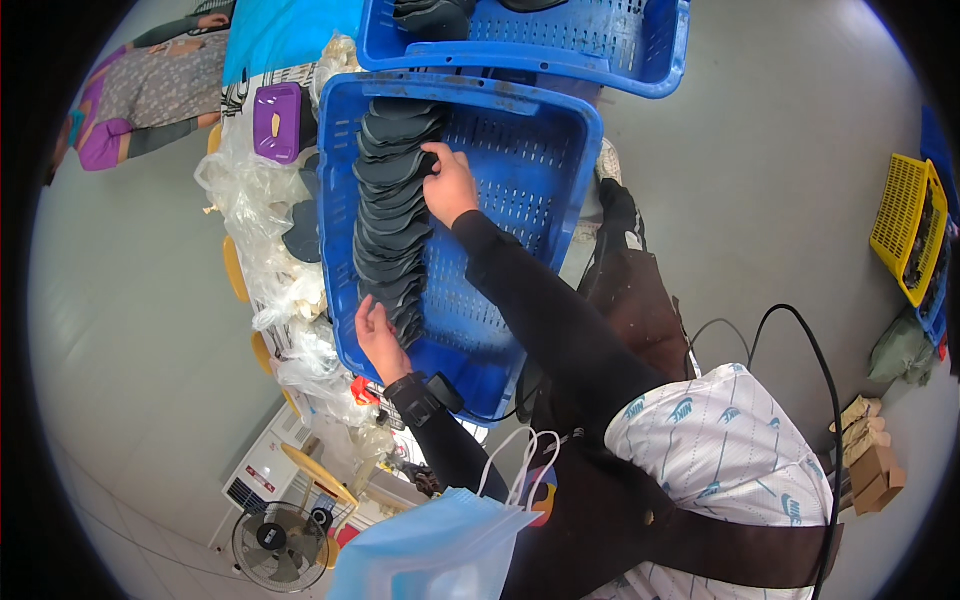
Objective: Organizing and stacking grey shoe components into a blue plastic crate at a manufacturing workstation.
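Observation:
A long row of thin, dark grey curved flat pieces (390, 220) overlaps along the left side of a blue perforated plastic crate (565, 190); their exact kind is unclear. At the row's right edge, towards the far end, my right hand (452, 187) has its index finger and thumb closed on the rim of one piece. The fingers of my left hand (380, 338) are spread and bent slightly, beside the near end of the row. A black band (414, 402) circles my left wrist.
Another blue crate (610, 80) with dark pieces stands beyond. Crumpled clear plastic bags (255, 215) and a purple tray (279, 124) lie left of the crate. A person (160, 90) is at far left, a fan (280, 546) at lower left, a yellow crate (890, 230) at right.

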Motion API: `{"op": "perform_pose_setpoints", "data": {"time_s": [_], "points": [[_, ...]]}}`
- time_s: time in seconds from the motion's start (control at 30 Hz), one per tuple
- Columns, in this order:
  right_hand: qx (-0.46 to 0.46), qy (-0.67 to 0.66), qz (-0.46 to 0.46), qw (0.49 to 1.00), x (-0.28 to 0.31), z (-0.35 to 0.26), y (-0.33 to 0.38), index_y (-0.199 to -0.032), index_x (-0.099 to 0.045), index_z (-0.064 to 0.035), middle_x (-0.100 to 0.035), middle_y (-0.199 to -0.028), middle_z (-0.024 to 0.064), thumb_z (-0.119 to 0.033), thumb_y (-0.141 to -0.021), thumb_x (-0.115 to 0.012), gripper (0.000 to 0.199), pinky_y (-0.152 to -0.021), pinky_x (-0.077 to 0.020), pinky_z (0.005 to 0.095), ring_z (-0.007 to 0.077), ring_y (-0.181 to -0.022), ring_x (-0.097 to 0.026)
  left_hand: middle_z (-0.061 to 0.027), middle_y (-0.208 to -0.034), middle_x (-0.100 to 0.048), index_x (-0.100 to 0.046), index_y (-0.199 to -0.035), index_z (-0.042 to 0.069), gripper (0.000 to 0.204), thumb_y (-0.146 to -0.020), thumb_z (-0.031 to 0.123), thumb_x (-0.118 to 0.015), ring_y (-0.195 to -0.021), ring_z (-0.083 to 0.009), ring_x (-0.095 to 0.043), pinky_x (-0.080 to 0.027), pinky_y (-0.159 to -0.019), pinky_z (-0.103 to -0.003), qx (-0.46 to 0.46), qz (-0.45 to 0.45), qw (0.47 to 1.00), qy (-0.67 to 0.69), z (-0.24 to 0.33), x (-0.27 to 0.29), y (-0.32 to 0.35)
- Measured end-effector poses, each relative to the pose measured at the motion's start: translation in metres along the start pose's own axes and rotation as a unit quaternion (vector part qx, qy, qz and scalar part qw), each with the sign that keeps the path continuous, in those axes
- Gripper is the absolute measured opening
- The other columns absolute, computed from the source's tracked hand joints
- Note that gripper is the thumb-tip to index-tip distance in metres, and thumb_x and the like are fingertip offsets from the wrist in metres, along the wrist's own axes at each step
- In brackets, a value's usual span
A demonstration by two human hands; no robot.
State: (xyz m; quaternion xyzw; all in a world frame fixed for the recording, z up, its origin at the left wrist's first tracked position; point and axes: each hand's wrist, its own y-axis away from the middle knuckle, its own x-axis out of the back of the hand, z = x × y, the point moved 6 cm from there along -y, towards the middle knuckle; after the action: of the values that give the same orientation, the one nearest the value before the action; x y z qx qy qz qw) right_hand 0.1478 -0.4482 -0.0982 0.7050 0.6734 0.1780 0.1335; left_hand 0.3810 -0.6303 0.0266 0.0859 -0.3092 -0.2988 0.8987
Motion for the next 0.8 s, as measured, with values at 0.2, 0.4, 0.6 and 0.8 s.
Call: {"op": "perform_pose_setpoints", "data": {"time_s": [0.2, 0.4, 0.6, 0.8], "points": [[-0.016, -0.014, 0.014, 1.0, 0.005, -0.002, -0.007, -0.131, -0.065, -0.0212, -0.057, -0.105, 0.011, 0.002, -0.084, -0.061, 0.052, -0.081, -0.053, 0.04, 0.0284, -0.089, -0.062, 0.0071, -0.076, -0.053, -0.064, -0.133, 0.003, 0.033, -0.101, 0.01, -0.069, -0.064, -0.0018, -0.042, -0.033, -0.057, -0.02, 0.004, -0.002, 1.0, 0.006, -0.004, 0.0, 0.0], [-0.053, 0.001, -0.018, 0.998, 0.004, -0.001, -0.011, -0.136, -0.06, -0.0196, -0.058, -0.108, 0.0151, 0.0, -0.084, -0.061, 0.056, -0.09, -0.0519, 0.0455, 0.0371, -0.101, -0.062, 0.0067, -0.078, -0.055, -0.064, -0.133, 0.003, 0.034, -0.101, 0.01, -0.068, -0.066, -0.0021, -0.043, -0.034, -0.058, -0.02, 0.007, -0.006, 1.0, 0.005, -0.004, 0.001, 0.001], [-0.066, -0.014, 0.0, 0.998, 0.008, -0.004, -0.011, -0.14, -0.058, -0.0205, -0.059, -0.109, 0.0151, -0.001, -0.084, -0.06, 0.059, -0.09, -0.0519, 0.0461, 0.038, -0.1, -0.062, 0.0058, -0.081, -0.057, -0.063, -0.134, 0.003, 0.034, -0.1, 0.009, -0.067, -0.066, -0.0022, -0.044, -0.035, -0.059, -0.02, 0.015, -0.002, 1.0, 0.015, -0.008, 0.005, 0.001], [-0.058, -0.02, 0.035, 0.997, 0.011, -0.005, -0.014, -0.145, -0.056, -0.0216, -0.057, -0.108, 0.0129, -0.001, -0.084, -0.061, 0.064, -0.086, -0.0526, 0.0431, 0.0319, -0.093, -0.062, 0.0058, -0.08, -0.056, -0.063, -0.135, 0.002, 0.036, -0.1, 0.009, -0.068, -0.066, -0.0022, -0.043, -0.034, -0.059, -0.02, 0.015, 0.004, 1.0, 0.022, -0.013, 0.007, 0.002]]}}
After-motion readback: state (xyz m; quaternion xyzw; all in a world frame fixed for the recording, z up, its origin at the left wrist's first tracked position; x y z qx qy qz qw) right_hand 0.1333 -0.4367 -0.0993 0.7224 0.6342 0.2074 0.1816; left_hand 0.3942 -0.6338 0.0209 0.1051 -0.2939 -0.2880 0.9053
